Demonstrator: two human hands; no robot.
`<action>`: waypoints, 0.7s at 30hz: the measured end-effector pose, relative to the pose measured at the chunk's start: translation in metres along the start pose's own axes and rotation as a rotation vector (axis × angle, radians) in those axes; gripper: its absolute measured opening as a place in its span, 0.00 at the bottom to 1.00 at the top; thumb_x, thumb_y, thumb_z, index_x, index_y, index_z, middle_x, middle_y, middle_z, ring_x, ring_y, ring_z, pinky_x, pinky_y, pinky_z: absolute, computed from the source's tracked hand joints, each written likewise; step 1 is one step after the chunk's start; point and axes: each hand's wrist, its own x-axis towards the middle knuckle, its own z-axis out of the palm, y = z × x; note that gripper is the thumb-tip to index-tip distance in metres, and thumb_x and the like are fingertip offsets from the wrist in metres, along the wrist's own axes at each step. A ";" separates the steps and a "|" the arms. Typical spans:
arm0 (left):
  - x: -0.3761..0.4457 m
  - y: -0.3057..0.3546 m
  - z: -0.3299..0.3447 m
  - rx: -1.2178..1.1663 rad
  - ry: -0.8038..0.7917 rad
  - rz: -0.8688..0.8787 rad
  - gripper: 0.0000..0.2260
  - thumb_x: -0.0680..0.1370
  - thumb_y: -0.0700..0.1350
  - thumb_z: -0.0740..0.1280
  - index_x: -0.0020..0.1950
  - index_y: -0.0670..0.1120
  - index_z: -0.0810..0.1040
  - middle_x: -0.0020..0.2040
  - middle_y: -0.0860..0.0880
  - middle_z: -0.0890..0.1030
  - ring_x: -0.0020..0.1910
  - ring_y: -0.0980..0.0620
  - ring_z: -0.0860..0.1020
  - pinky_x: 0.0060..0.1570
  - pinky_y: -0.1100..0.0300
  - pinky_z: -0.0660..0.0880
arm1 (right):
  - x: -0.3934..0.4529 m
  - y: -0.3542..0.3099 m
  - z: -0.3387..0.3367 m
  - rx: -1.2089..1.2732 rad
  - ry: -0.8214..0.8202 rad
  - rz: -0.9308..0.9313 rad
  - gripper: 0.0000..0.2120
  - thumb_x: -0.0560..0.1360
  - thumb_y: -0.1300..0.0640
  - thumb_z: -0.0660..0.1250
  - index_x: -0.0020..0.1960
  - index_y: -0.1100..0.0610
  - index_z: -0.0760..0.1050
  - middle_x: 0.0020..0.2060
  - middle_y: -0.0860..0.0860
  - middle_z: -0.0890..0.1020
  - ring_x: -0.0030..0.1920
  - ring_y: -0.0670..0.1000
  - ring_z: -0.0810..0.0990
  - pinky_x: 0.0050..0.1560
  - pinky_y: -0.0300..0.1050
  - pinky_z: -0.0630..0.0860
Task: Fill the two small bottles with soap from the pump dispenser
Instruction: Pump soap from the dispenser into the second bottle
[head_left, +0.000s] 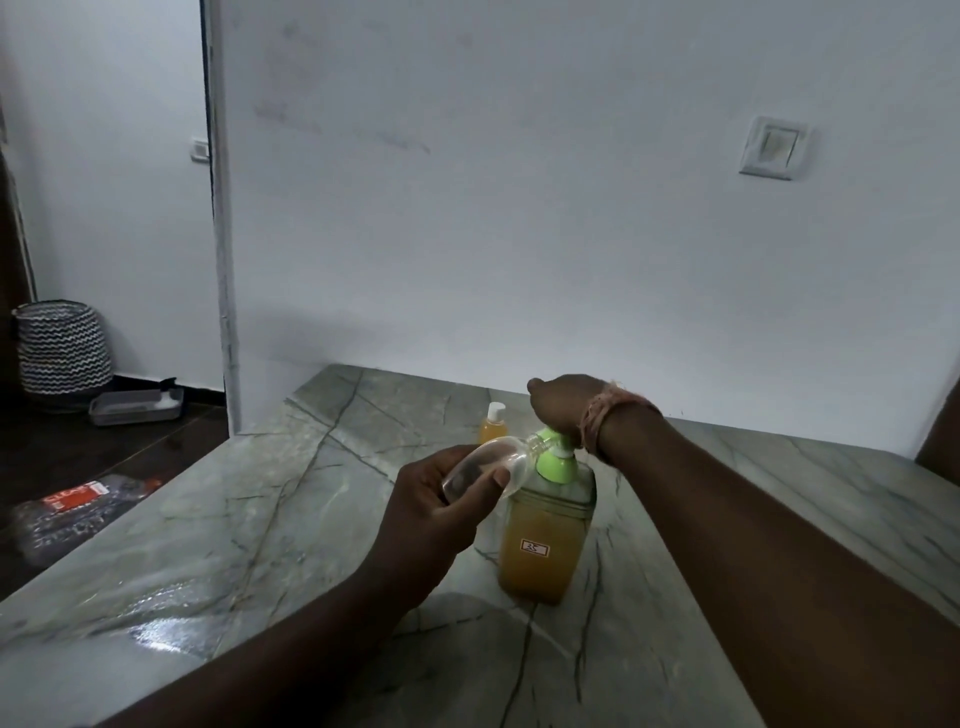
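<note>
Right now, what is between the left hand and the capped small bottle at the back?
In the head view, the empty clear bottle held by the left hand lies between it and the capped bottle; its mouth meets the green pump.

Single head view, looks forward and down from close above the table (322, 519); wall fills upper frame, doorway and floor at left.

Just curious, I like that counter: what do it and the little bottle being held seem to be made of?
Counter: probably polished stone, grey-green, dark veins, glossy glare. Small bottle in the left hand: seemingly clear plastic; fingers show through it.
</note>
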 end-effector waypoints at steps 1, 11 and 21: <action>0.000 0.000 0.000 0.000 -0.006 0.001 0.11 0.76 0.50 0.72 0.57 0.49 0.84 0.31 0.55 0.80 0.25 0.59 0.70 0.25 0.66 0.67 | 0.002 0.002 -0.002 0.000 0.023 0.002 0.22 0.84 0.53 0.48 0.66 0.66 0.71 0.67 0.63 0.73 0.67 0.58 0.72 0.63 0.44 0.67; 0.001 -0.008 -0.001 0.010 -0.006 0.000 0.13 0.73 0.53 0.72 0.55 0.51 0.85 0.32 0.53 0.81 0.25 0.59 0.72 0.24 0.67 0.68 | 0.006 0.006 0.011 -0.060 -0.020 -0.045 0.15 0.81 0.64 0.51 0.60 0.65 0.74 0.63 0.63 0.76 0.60 0.59 0.75 0.54 0.44 0.69; 0.004 -0.012 -0.003 -0.027 -0.028 -0.024 0.13 0.72 0.55 0.71 0.54 0.54 0.85 0.30 0.50 0.78 0.24 0.53 0.68 0.22 0.62 0.65 | 0.007 0.008 0.015 -0.042 0.035 -0.045 0.15 0.81 0.63 0.51 0.60 0.65 0.74 0.60 0.61 0.78 0.59 0.59 0.76 0.49 0.43 0.68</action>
